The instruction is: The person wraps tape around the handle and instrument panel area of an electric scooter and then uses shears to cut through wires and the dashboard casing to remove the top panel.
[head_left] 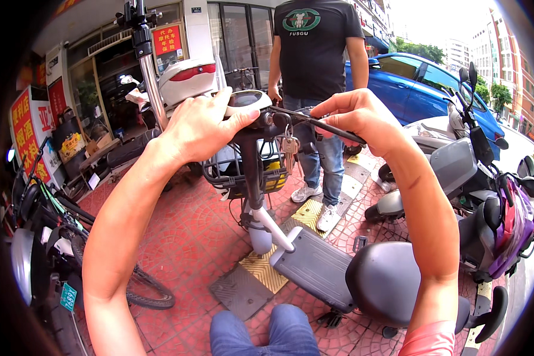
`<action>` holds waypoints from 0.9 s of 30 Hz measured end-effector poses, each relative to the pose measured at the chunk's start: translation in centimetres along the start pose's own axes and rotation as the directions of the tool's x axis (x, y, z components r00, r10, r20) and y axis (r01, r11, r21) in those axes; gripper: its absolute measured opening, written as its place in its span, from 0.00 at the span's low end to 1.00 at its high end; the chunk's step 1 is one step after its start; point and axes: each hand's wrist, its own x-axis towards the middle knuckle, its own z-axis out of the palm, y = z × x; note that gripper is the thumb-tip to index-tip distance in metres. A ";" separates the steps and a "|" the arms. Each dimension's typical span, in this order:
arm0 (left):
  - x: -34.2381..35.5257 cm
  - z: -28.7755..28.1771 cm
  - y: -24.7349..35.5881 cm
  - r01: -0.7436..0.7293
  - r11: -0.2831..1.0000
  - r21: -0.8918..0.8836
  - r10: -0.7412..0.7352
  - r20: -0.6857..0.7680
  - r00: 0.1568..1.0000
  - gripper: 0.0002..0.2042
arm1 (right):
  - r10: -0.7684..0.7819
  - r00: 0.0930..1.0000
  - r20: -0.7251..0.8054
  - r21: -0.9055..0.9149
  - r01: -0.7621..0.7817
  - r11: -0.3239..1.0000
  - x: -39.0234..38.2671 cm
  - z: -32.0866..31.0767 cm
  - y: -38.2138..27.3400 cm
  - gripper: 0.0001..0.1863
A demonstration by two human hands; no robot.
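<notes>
My left hand (202, 124) grips the handlebar beside a round display (245, 99) with a pale rim, at the top of an electric scooter's dark steering column (253, 172). My right hand (353, 121) has its fingers curled on the right side of the black handlebar (299, 117), near its end. A bunch of keys (290, 145) hangs below the display. A black wire basket (219, 178) sits behind the column. Lower down are the grey footboard (311, 270) and the dark rounded seat (381, 283).
A person (314, 53) in a dark T-shirt stands just beyond the handlebar. A blue car (406, 95) and parked scooters (457, 172) are at the right. A bicycle (71, 219) stands at the left on red paving (190, 249), near a shopfront with a step.
</notes>
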 end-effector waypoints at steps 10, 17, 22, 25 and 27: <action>-1.1 1.6 1.3 0.068 0.997 -0.023 -0.072 -0.210 0.975 0.42 | -0.046 0.998 -0.035 -0.201 0.038 0.979 -0.4 0.5 -1.1 0.18; -1.5 2.7 1.4 0.114 0.991 -0.073 -0.131 -0.302 0.944 0.45 | -0.043 0.998 -0.049 -0.287 0.028 0.957 -1.8 -0.6 -1.7 0.19; -1.6 3.5 1.4 0.110 0.991 -0.074 -0.130 -0.378 0.916 0.44 | -0.076 0.996 -0.051 -0.158 0.067 0.985 -1.5 0.2 1.0 0.20; -1.6 3.9 1.5 0.112 0.989 -0.097 -0.142 -0.413 0.900 0.43 | -0.119 0.992 -0.051 -0.133 0.112 0.985 -1.2 1.2 2.3 0.15; -1.6 4.1 1.4 0.121 0.988 -0.092 -0.149 -0.427 0.892 0.43 | -0.111 0.991 -0.077 -0.016 0.110 0.994 -1.3 1.8 2.8 0.15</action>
